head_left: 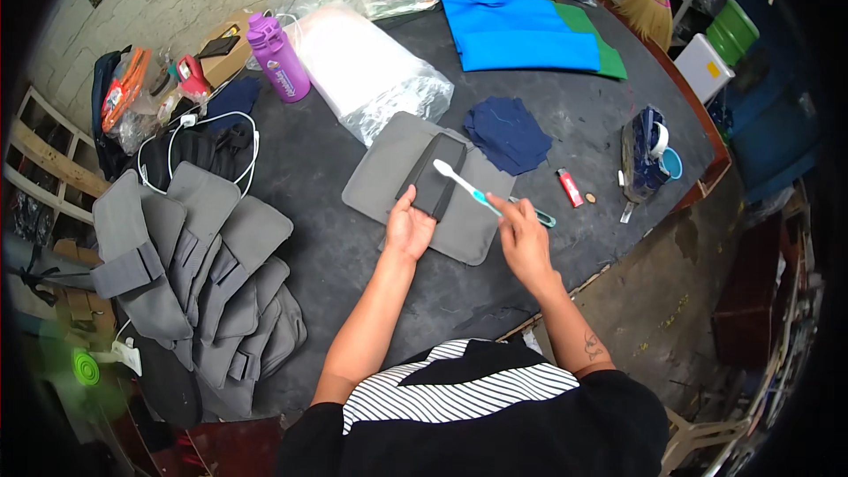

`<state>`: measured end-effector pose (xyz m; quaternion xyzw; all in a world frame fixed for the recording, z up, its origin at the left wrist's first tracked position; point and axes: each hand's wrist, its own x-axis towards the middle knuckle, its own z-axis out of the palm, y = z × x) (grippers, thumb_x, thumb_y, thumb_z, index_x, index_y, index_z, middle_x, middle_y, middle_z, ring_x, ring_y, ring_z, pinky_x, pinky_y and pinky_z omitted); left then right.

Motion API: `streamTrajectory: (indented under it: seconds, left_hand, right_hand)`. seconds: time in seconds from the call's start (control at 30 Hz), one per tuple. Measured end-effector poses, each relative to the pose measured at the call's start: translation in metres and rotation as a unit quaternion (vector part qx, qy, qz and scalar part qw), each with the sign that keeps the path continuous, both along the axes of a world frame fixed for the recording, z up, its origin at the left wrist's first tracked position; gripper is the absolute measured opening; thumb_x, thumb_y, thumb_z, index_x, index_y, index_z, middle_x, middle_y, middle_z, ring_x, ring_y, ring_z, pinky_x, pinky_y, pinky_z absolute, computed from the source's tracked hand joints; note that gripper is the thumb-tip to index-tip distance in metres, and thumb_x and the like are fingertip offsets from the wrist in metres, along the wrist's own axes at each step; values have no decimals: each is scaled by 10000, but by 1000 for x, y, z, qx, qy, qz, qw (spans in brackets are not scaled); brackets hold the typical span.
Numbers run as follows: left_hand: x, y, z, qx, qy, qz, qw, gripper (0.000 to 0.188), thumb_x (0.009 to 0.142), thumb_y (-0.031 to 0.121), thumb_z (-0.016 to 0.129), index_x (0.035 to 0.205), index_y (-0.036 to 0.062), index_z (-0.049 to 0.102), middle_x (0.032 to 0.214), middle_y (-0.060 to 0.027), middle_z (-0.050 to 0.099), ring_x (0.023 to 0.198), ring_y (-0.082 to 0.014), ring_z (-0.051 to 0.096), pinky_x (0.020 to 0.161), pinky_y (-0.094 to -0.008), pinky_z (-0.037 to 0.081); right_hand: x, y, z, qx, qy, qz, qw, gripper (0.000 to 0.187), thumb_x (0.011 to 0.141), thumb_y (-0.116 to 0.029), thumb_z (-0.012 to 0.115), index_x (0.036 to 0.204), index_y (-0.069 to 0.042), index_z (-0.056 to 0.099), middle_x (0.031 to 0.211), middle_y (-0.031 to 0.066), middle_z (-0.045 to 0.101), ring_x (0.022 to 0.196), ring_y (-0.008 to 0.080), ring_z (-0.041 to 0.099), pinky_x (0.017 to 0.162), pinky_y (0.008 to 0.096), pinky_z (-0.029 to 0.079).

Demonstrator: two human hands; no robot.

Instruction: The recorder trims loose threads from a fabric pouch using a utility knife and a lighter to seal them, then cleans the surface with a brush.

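Observation:
A grey fabric piece (380,178) lies flat on the dark table (336,247), with a darker strap (435,175) laid across its middle. My left hand (408,228) presses down on the near end of that strap. My right hand (523,238) holds a white and teal toothbrush (464,185), whose head rests over the strap. A second teal-handled tool (539,215) lies just behind my right hand.
A stack of several grey fabric pieces (199,283) lies at the left. Dark blue cloth patches (508,134), a red lighter (570,186), a purple bottle (277,56), clear plastic bags (367,71) and blue and green bags (521,31) lie beyond. The table edge (574,283) runs at the right.

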<state>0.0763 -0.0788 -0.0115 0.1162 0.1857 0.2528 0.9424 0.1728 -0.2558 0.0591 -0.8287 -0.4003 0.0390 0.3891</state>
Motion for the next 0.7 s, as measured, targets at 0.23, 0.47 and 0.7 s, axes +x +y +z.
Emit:
streamTrajectory:
  seconds: [0.23, 0.47, 0.7]
  left_hand:
    - [-2, 1, 4, 34, -31, -16, 999, 575, 1017, 406, 226, 1403, -8, 327, 1442, -139, 393, 1324, -290, 386, 1116, -434, 287]
    - [-5, 4, 9, -2, -70, -36, 997, 671, 995, 486, 183, 1433, -15, 268, 1470, -159, 347, 1368, -317, 315, 1143, -451, 223]
    - [-7, 7, -2, -45, -113, -25, 992, 695, 986, 512, 191, 1438, -13, 255, 1474, -157, 341, 1368, -320, 315, 1143, -454, 217]
  right_hand:
    - [-18, -8, -1, -105, 45, 95, 989, 383, 847, -12, 543, 1195, -144, 633, 771, 112, 477, 664, 247, 533, 639, 338, 439]
    - [6, -17, -24, -91, 104, 148, 979, 333, 856, -86, 540, 1137, -202, 675, 791, 123, 535, 711, 297, 591, 677, 404, 472]
    - [-2, -17, -23, -103, 80, 94, 987, 358, 840, -39, 563, 1147, -188, 675, 760, 87, 504, 656, 215, 523, 624, 328, 433]
